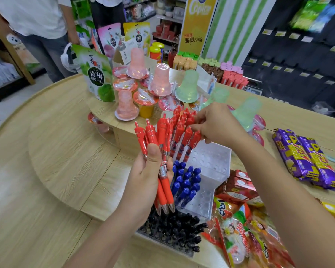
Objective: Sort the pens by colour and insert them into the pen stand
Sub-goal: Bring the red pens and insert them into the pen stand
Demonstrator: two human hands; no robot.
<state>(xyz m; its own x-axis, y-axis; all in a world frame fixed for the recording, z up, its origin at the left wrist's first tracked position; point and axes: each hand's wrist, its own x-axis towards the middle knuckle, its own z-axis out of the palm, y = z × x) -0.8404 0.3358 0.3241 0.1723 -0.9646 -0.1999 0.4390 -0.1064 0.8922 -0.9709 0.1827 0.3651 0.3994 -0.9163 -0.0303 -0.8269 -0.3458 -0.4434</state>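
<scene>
Bare surface [56,151] at left, out to its curved edge. Left hand [149,176] gripping a red pen bundle [163,182] at the pen stand's [211,163] left edge. Right hand [217,124] pinching standing red pens [187,136] at its back; snack packets [238,242] close at right.

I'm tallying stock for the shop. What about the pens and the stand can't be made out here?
Head view only:
Red bundle: count unclear; left hand covers the barrels.
Standing red pens: some tops hidden by fingers of right hand.
Black pens: dark, blurred, overlapping; uncountable.
Pen stand: front holes hidden under pens.
Barrel print: too small.
</scene>
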